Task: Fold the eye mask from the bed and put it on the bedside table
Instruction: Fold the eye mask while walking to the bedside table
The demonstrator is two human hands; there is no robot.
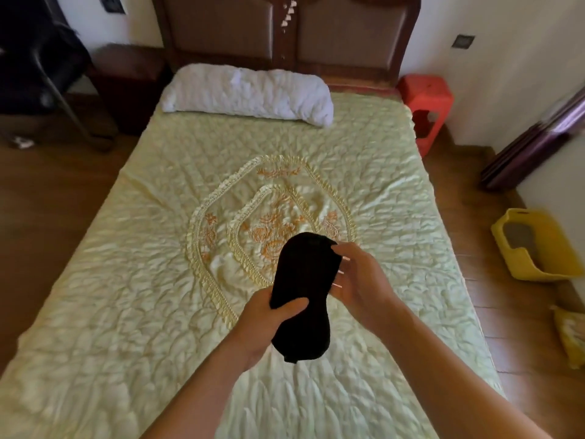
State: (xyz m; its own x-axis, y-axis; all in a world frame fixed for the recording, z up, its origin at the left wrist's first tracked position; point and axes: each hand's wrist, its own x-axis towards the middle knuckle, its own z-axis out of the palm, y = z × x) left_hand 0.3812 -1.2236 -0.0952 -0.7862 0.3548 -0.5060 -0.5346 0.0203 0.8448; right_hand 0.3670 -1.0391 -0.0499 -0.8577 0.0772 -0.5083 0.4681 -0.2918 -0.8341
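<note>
A black eye mask (303,274) is held lengthwise above the bed (126,280), which has a pale green quilted cover. My left hand (269,324) grips the mask around its middle, thumb on top. My right hand (357,277) holds the mask's far right edge with its fingertips. The mask's strap is not visible. A dark bedside table (126,80) stands at the left of the headboard, dim and blurred.
A white pillow (247,93) lies at the head of the bed. A red plastic stool (425,103) stands at the right of the headboard. A yellow basket (538,248) sits on the wooden floor at right. A dark chair (41,68) is at far left.
</note>
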